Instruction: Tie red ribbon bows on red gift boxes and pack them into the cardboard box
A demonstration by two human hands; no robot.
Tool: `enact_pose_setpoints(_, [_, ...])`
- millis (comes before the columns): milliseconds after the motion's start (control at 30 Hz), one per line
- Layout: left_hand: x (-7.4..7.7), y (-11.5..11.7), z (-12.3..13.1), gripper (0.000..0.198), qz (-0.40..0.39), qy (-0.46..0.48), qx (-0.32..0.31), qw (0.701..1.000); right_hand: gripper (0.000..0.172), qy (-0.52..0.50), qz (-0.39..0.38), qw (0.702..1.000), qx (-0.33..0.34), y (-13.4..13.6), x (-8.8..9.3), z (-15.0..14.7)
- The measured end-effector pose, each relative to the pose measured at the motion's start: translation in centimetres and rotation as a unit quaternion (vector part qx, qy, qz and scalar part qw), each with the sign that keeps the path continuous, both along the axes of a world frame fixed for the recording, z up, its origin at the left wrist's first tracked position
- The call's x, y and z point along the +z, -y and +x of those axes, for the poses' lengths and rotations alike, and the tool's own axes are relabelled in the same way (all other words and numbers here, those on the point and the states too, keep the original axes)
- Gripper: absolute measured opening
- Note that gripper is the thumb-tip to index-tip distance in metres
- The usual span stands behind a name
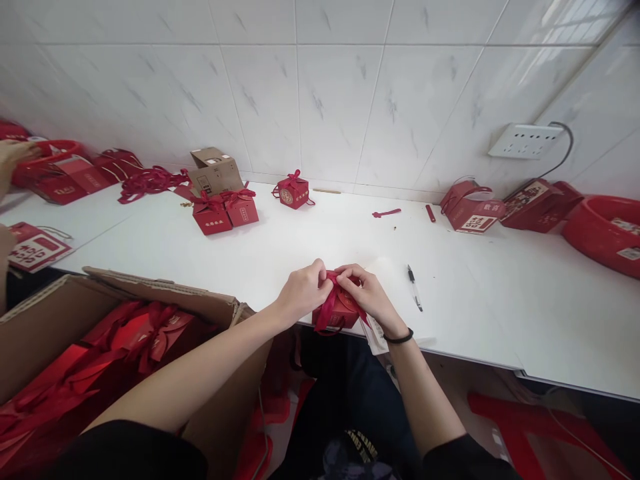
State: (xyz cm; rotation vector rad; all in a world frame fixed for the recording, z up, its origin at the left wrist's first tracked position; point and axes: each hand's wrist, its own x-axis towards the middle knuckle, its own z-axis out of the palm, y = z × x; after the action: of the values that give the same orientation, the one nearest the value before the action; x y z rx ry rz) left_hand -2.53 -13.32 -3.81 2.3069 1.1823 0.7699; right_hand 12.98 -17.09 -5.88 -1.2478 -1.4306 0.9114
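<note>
A small red gift box (341, 313) sits at the front edge of the white table, a dark red ribbon (327, 312) across its top. My left hand (304, 291) is closed, pinching the ribbon at the top of the box from the left. On the other side my right hand (367, 293) has its fingers bent over the ribbon, thumb and forefinger pressed together on it. The two hands almost meet above the box. Fingers partly hide the ribbon's crossing, so I cannot tell whether it is knotted.
A cardboard carton (200, 288) full of ribboned red boxes stands at my left. On the table (470, 300) are a pen (415, 288), finished-looking boxes (294, 191), a ribbon heap (150, 183) and a red basin (600, 230). Another person's hand (17, 155) shows far left.
</note>
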Motion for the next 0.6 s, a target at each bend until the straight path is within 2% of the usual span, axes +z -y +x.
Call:
enact_pose_setpoints(167, [-0.3,-0.4,-0.3,0.014,0.182,-0.043,-0.041,0.982,0.02,-0.015,0.003,1.0,-0.026,-0.1,-0.3,-0.3])
enact_pose_setpoints(267, [-0.5,-0.7,-0.5,0.013,0.244,-0.071,-0.058,0.965,0.021,0.001,0.017,1.0,-0.019,-0.1,-0.4,-0.3])
enact_pose_setpoints(400, [-0.6,-1.0,-0.6,0.005,0.261,-0.056,-0.065,0.962,0.022,0.005,0.032,0.999,0.005,0.0,-0.5,0.0])
enact_pose_setpoints(600, [-0.7,-1.0,-0.6,0.009,0.237,-0.099,-0.066,0.964,0.023,0.011,0.036,0.999,0.006,-0.1,-0.5,0.1])
